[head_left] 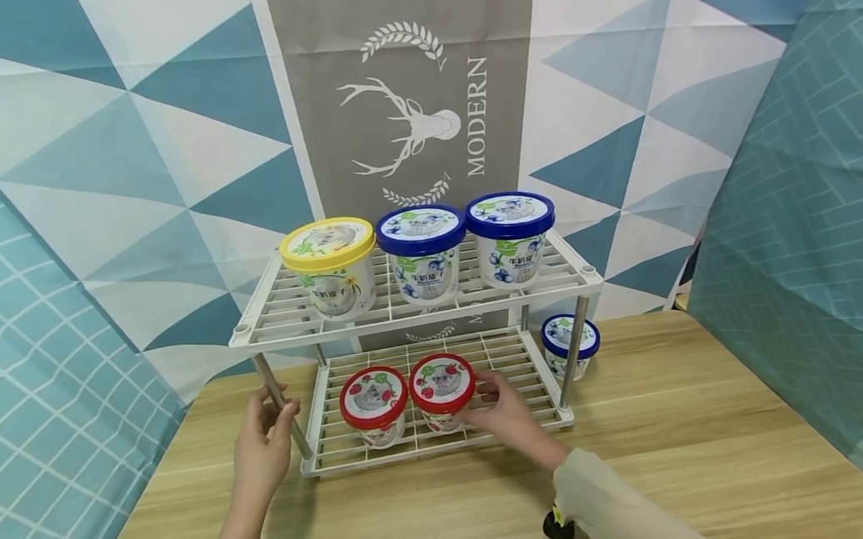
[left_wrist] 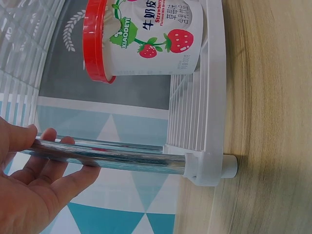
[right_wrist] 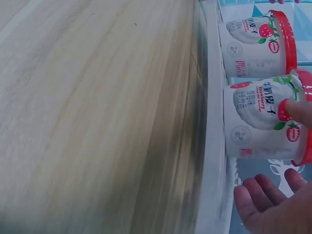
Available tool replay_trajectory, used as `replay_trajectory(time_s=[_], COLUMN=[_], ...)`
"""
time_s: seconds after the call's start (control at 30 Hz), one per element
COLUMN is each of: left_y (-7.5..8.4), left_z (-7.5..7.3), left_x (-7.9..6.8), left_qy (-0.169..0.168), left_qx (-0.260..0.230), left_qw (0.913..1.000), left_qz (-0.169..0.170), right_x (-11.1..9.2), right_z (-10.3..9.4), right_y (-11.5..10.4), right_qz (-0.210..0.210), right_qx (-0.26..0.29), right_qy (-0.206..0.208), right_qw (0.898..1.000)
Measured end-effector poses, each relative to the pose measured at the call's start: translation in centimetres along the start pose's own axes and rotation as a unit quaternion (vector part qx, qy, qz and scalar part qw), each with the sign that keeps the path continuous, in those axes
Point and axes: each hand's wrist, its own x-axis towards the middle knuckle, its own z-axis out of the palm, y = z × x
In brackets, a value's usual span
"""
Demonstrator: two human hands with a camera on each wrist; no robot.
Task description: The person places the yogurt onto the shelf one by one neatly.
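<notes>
My left hand [head_left: 263,440] holds the front left metal post [left_wrist: 117,158] of a white two-tier rack [head_left: 362,462], thumb on one side and fingers behind. On the lower tier stand two red-lidded strawberry tubs side by side, the left tub [head_left: 375,407] and the right tub [head_left: 440,390]. My right hand [head_left: 505,415] is at the right tub's right side. In the right wrist view its thumb touches the printed front of that tub [right_wrist: 258,119], while the other fingers, loosely bent, are spread apart from its side.
On the upper tier stand a yellow-lidded tub [head_left: 334,268] and two blue-lidded tubs, one in the middle [head_left: 423,257] and one at right [head_left: 511,243]. Another blue-lidded tub [head_left: 568,343] stands on the wooden table [head_left: 682,419], behind the right post. Patterned cloth hangs behind.
</notes>
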Motion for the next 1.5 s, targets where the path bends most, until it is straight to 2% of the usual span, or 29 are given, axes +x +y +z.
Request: replay_trajectory(time_s=[0.23,0.4,0.53,0.77,1.1,1.5], left_y=[-0.1,0.0,0.0,-0.1,-0.1,-0.1], left_z=[0.0,0.0,-0.1,-0.1,0.0,0.0], left_x=[0.0,0.1,0.1,0.0,0.0,0.1], left_qy=[0.000,0.002,0.006,0.006,0.008,0.010], left_qx=[0.007,0.013,0.013,0.005,0.013,0.012], left_qw=[1.0000,0.9999,0.9999,1.0000,0.9999,0.9998], left_qz=[0.002,-0.001,0.000,0.003,0.007,0.008], right_x=[-0.7,-1.3,-1.8,-2.3,-4.2,-5.4], right_z=[-1.2,-2.2,-3.1,-4.8,-7.7,-11.8], right_y=[-0.3,-0.2,-0.3,-0.6,-1.0,0.3], right_qz=[0.013,-0.004,-0.018,-0.034,0.011,0.039], right_qx=[-0.015,-0.038,-0.054,-0.043,-0.061,-0.097], right_qy=[0.032,0.043,0.068,0.099,0.110,0.123], right_qw=[0.999,0.998,0.996,0.994,0.992,0.987])
